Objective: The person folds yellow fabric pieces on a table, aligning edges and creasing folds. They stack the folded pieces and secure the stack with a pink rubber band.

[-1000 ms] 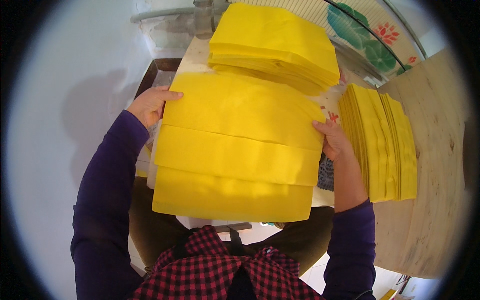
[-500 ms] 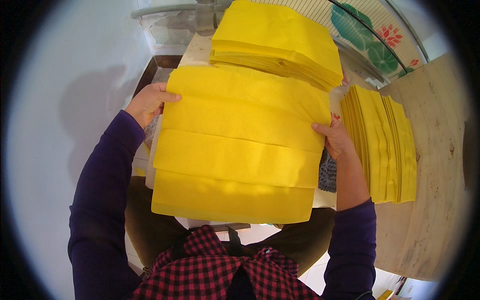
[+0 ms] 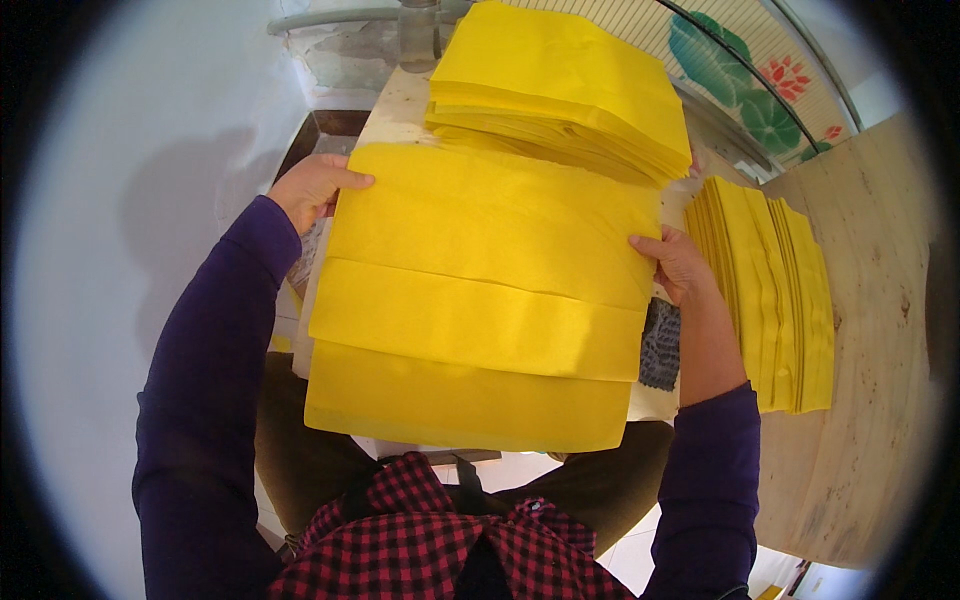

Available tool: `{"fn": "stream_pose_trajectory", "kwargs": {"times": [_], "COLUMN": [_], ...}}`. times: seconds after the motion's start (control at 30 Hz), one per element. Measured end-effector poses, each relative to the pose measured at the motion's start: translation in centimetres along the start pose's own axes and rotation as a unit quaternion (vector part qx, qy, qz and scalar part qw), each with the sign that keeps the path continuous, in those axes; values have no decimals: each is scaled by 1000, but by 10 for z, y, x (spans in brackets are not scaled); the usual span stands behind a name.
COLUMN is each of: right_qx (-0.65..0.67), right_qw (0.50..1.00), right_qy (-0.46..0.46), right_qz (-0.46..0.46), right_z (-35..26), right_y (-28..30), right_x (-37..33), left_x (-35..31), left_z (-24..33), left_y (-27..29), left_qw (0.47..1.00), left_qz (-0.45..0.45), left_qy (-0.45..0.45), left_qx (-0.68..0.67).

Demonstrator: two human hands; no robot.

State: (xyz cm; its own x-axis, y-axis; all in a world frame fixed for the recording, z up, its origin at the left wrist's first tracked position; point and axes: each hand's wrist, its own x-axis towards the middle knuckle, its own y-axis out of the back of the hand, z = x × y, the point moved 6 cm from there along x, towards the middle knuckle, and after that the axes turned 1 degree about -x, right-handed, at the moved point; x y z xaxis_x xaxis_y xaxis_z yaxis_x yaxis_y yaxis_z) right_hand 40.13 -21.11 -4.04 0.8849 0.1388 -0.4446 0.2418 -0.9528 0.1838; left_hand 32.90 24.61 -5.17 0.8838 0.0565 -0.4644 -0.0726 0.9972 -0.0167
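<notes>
Large yellow paper sheets [image 3: 480,250] spread out in front of me, their lower edges stepped in overlapping layers. My left hand [image 3: 315,187] pinches their upper left edge, thumb on top and fingers underneath. At the upper right edge my right hand [image 3: 672,262] grips them the same way. The sheets hang down over my lap at their near edge. Just beyond them lies a thick stack of yellow paper [image 3: 560,65], its folded layers showing at the front. How many sheets I hold cannot be made out.
To the right, a bundle of folded yellow sheets [image 3: 765,300] rests on a wooden board [image 3: 870,430]. A dark grey textured pad [image 3: 660,345] shows beside my right wrist. A white wall [image 3: 90,300] stands close on the left. A clear cylindrical container [image 3: 418,35] stands at the back.
My left hand has shifted slightly right and up along the sheets' edge. The sheets' top edge has come a little lower. Both hands keep their grip.
</notes>
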Motion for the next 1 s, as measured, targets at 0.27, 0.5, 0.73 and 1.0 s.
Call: {"fn": "stream_pose_trajectory", "kwargs": {"times": [0.27, 0.5, 0.73, 1.0], "right_qx": [-38, -43, -61, -63], "right_qw": [998, 997, 996, 995], "right_qy": [42, 8, 1, -19], "right_qz": [10, -66, -61, -71], "right_z": [-2, -14, -20, -22], "right_y": [2, 2, 0, 0], "right_x": [-5, -13, -15, -16], "left_x": [-1, -16, -11, -19], "left_z": [3, 20, 20, 22], "left_y": [1, 7, 14, 4], "left_qw": [999, 997, 990, 997], "left_qz": [-12, 5, 31, 38], "left_qy": [-46, -32, -7, 25], "left_qx": [16, 74, 134, 68]}}
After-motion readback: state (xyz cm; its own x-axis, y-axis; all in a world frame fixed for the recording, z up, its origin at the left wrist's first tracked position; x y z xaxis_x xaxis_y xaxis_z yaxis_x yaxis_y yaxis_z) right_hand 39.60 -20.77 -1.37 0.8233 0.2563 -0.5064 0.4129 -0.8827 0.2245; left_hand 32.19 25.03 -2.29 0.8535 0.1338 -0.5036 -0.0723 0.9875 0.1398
